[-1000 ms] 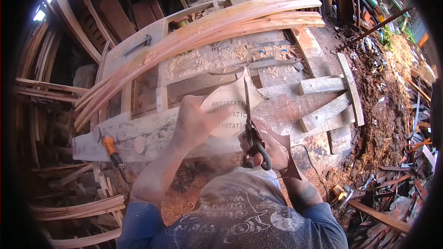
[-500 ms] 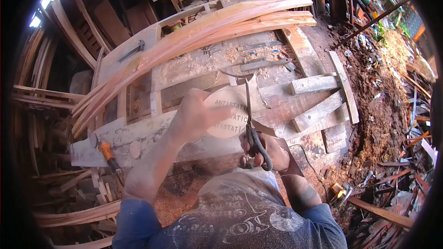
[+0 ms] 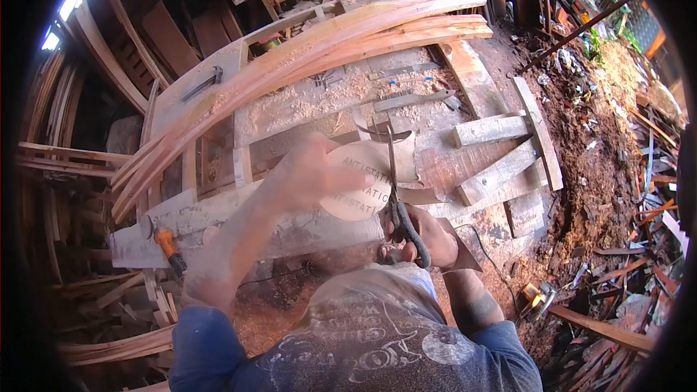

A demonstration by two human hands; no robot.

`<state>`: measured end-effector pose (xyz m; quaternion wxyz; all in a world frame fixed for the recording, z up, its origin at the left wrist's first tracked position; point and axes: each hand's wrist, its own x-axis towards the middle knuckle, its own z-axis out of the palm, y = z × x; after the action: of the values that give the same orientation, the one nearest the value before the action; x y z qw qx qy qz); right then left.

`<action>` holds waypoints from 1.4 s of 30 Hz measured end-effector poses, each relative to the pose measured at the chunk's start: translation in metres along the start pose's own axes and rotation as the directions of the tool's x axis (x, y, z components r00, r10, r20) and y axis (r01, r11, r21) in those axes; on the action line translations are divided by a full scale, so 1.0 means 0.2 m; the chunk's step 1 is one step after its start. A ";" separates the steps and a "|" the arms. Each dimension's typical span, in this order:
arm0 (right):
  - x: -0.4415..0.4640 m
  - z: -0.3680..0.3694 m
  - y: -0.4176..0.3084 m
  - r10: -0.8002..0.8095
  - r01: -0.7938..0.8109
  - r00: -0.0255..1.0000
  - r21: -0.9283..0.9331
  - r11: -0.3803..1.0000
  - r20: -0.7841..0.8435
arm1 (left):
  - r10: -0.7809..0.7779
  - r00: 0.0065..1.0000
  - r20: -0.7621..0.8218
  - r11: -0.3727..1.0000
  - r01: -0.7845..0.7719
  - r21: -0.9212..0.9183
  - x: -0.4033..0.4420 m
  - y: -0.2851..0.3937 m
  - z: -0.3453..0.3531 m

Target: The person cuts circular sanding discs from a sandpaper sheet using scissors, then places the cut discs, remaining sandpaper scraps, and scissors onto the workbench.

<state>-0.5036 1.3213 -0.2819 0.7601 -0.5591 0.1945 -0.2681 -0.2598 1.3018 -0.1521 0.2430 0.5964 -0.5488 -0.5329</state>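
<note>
A pale round disc [image 3: 356, 199] printed with rows of "ANTISTATIC" is gripped at its left side by my left hand [image 3: 308, 170], which is somewhat blurred. My right hand [image 3: 425, 236] is closed round the black handles of large scissors [image 3: 401, 218]. The blades point away from me and lie along the disc's right edge. Leftover sheet material [image 3: 405, 156] joins the disc at its upper right, and a dark strip of it [image 3: 465, 250] hangs by my right wrist.
Long curved planks [image 3: 305, 47] cross the workbench. Beyond the disc lies a handsaw [image 3: 414, 100] among shavings. A clamp [image 3: 203, 83] sits at the upper left, an orange-and-black tool [image 3: 168, 245] at the left. Short wood blocks [image 3: 494, 131] are at the right, a yellow power tool [image 3: 536, 297] lower right.
The disc has turned slightly in my left hand, and its print now slants. The scissors stay at its right edge. The whole view has shifted a little, moving the bench leftward.
</note>
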 end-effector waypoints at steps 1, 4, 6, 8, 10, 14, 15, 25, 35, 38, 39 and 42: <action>0.00 -0.01 0.01 -0.005 0.005 1.000 -0.002 1.000 0.011 | -0.008 1.000 0.000 1.000 0.008 0.020 0.00 0.01 0.00; 0.00 -0.02 0.03 0.013 -0.013 1.000 0.018 1.000 0.023 | 0.006 1.000 0.014 1.000 -0.006 0.002 0.01 0.00 -0.02; -0.02 0.00 0.00 0.067 -0.067 0.998 0.072 0.995 0.003 | -0.001 1.000 0.019 0.999 0.000 0.039 0.01 0.00 -0.03; -0.03 0.01 0.00 0.090 -0.088 0.996 0.095 0.992 -0.013 | -0.012 0.999 0.039 0.999 0.010 0.050 0.01 0.00 -0.04; -0.04 0.01 -0.01 0.122 -0.118 0.992 0.107 0.987 -0.035 | -0.028 0.997 0.075 0.999 0.025 0.040 0.02 -0.01 -0.05; -0.03 0.02 -0.04 0.145 -0.137 0.986 0.101 0.985 -0.080 | 0.073 0.997 0.007 0.891 -0.062 -0.450 -0.01 -0.08 0.04; -0.03 0.01 -0.04 0.135 -0.125 0.986 0.102 0.987 -0.095 | 0.071 0.995 -0.070 0.824 -0.098 -0.558 -0.03 -0.11 0.11; 0.06 0.06 0.05 -0.157 0.159 0.980 0.004 0.987 -0.122 | 0.104 0.813 -0.573 0.931 -0.283 -0.232 -0.09 -0.11 0.35; 0.03 0.08 0.01 0.024 -0.015 0.998 0.143 0.990 -0.061 | 0.135 0.835 -0.533 0.954 -0.255 -0.158 -0.11 -0.08 0.29; 0.02 0.05 0.01 -0.008 0.012 0.999 0.137 0.991 -0.034 | 0.135 0.855 -0.500 0.963 -0.233 -0.139 -0.11 -0.08 0.27; 0.03 0.04 0.02 -0.059 0.062 0.998 0.089 0.994 -0.033 | 0.137 0.866 -0.481 0.968 -0.219 -0.120 -0.12 -0.06 0.26; 0.03 0.02 0.03 -0.146 0.147 0.988 0.009 0.989 -0.047 | 0.153 0.895 -0.419 0.980 -0.191 -0.050 -0.11 -0.04 0.24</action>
<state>-0.4950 1.3224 -0.2860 0.7371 -0.5608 0.1687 -0.3373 -0.2956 1.3378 -0.1662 0.4263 0.6331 -0.5111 -0.3954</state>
